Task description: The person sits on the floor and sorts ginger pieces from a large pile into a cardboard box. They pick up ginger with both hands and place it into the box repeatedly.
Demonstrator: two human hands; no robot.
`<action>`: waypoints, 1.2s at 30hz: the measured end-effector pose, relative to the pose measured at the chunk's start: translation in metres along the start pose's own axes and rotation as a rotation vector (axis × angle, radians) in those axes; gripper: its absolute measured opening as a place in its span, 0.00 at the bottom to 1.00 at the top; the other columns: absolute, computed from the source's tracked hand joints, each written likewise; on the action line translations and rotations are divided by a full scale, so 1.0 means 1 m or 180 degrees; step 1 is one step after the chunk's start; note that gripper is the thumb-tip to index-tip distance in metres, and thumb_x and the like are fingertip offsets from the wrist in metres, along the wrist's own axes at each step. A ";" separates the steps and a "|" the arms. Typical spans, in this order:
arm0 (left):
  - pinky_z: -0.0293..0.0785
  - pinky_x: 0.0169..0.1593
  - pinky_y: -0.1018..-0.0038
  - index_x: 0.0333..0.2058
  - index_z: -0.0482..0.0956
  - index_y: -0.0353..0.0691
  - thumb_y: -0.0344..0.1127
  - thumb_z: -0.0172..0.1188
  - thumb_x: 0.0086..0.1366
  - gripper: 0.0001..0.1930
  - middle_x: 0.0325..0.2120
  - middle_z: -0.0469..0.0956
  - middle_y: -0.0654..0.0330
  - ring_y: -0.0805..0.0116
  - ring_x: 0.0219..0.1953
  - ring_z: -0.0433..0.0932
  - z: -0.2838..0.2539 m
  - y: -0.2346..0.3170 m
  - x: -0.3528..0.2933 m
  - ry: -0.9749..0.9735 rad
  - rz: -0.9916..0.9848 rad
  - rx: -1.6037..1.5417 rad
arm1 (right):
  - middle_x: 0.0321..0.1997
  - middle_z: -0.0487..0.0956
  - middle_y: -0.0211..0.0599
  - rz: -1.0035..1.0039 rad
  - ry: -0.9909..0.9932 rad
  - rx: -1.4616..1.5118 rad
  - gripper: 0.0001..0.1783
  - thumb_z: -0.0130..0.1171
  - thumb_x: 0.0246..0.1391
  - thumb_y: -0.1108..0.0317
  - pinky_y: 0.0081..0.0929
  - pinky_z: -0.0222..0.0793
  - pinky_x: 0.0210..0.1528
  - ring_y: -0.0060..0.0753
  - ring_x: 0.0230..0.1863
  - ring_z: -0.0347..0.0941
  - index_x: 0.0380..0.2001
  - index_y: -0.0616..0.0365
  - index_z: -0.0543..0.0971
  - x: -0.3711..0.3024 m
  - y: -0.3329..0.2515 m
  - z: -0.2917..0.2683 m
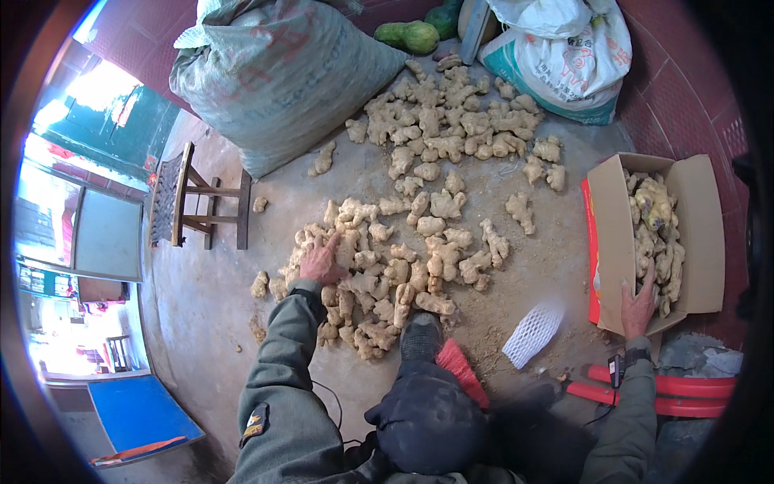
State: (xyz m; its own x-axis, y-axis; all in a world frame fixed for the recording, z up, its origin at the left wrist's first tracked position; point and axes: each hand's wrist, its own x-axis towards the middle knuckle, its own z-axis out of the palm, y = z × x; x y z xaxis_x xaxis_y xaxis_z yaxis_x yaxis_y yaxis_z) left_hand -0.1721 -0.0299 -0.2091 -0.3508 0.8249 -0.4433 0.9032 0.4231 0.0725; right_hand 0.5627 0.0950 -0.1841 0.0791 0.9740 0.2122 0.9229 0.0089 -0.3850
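My left hand (pixel 322 260) lies on the left part of a near pile of ginger roots (pixel 364 282), its fingers apart and touching the pieces. Nothing is visibly lifted in it. Over at the right, my right hand (pixel 639 305) rests at the near end of an open cardboard box (pixel 610 242), fingers stretched out against the ginger inside (pixel 666 250). The box has a red outer side and its flaps stand spread. One knobbly, yellower piece (pixel 653 202) lies on top of the ginger in it. My thumb is partly hidden by the box edge.
A second ginger heap (pixel 451 113) spreads farther back. Behind stand a large grey-green woven sack (pixel 274 81) and a white-and-teal sack (pixel 564 64), with green gourds (pixel 407 36) between. A wooden stool (pixel 205 198) is left. A white foam net (pixel 532 332) and red plastic legs (pixel 661 391) lie near.
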 end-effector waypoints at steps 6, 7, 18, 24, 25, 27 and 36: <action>0.78 0.59 0.49 0.71 0.64 0.54 0.42 0.78 0.50 0.50 0.58 0.73 0.46 0.38 0.61 0.72 0.010 -0.010 -0.025 0.0362 0.0372 0.0081 | 0.77 0.66 0.58 0.0024 -0.0034 -0.0146 0.50 0.68 0.59 0.68 0.47 0.60 0.75 0.61 0.77 0.63 0.80 0.52 0.54 0.001 0.004 0.000; 0.79 0.59 0.51 0.71 0.64 0.55 0.40 0.76 0.52 0.48 0.58 0.73 0.48 0.38 0.60 0.73 0.008 -0.016 -0.027 0.0487 0.0550 0.0197 | 0.77 0.66 0.58 0.0041 -0.0048 -0.0126 0.50 0.68 0.59 0.68 0.47 0.61 0.75 0.61 0.76 0.63 0.80 0.52 0.54 0.001 0.005 0.000; 0.81 0.54 0.48 0.78 0.56 0.62 0.42 0.71 0.56 0.51 0.56 0.72 0.41 0.35 0.54 0.77 0.000 -0.015 -0.014 -0.0070 0.0553 0.0617 | 0.75 0.68 0.60 0.0182 -0.0087 -0.0211 0.52 0.70 0.55 0.69 0.51 0.62 0.73 0.65 0.73 0.65 0.79 0.51 0.56 -0.001 -0.004 -0.006; 0.79 0.55 0.49 0.79 0.53 0.65 0.46 0.76 0.54 0.56 0.55 0.72 0.42 0.37 0.53 0.78 -0.005 -0.010 -0.012 -0.0219 0.0556 0.0836 | 0.74 0.69 0.61 0.0086 0.0004 -0.0308 0.52 0.71 0.56 0.67 0.53 0.62 0.72 0.67 0.71 0.67 0.80 0.52 0.55 -0.002 -0.015 -0.009; 0.78 0.57 0.49 0.78 0.53 0.65 0.45 0.76 0.53 0.57 0.55 0.71 0.44 0.37 0.53 0.78 -0.003 -0.011 -0.010 -0.0222 0.0538 0.0745 | 0.75 0.68 0.61 0.0202 -0.0094 -0.0311 0.52 0.71 0.55 0.68 0.52 0.61 0.73 0.66 0.72 0.66 0.79 0.53 0.55 -0.001 -0.016 -0.010; 0.78 0.56 0.49 0.78 0.54 0.64 0.45 0.76 0.52 0.56 0.55 0.71 0.45 0.37 0.53 0.77 0.002 -0.014 -0.009 -0.0154 0.0609 0.0781 | 0.76 0.67 0.59 0.0195 -0.0128 -0.0248 0.53 0.71 0.55 0.68 0.52 0.60 0.74 0.65 0.73 0.65 0.79 0.53 0.55 -0.001 -0.016 -0.011; 0.78 0.57 0.51 0.77 0.58 0.63 0.44 0.75 0.53 0.53 0.57 0.72 0.50 0.41 0.57 0.75 0.012 -0.021 -0.021 0.0220 0.0976 0.0733 | 0.77 0.66 0.56 0.0219 -0.0140 -0.0237 0.53 0.72 0.54 0.67 0.52 0.56 0.77 0.63 0.75 0.64 0.79 0.54 0.56 -0.001 -0.015 -0.010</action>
State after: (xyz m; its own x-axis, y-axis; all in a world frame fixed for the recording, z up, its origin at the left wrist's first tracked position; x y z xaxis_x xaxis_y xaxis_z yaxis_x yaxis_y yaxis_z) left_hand -0.1808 -0.0603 -0.2118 -0.0645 0.9266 -0.3704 0.9979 0.0640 -0.0137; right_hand 0.5528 0.0918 -0.1695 0.1282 0.9807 0.1474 0.9414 -0.0736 -0.3291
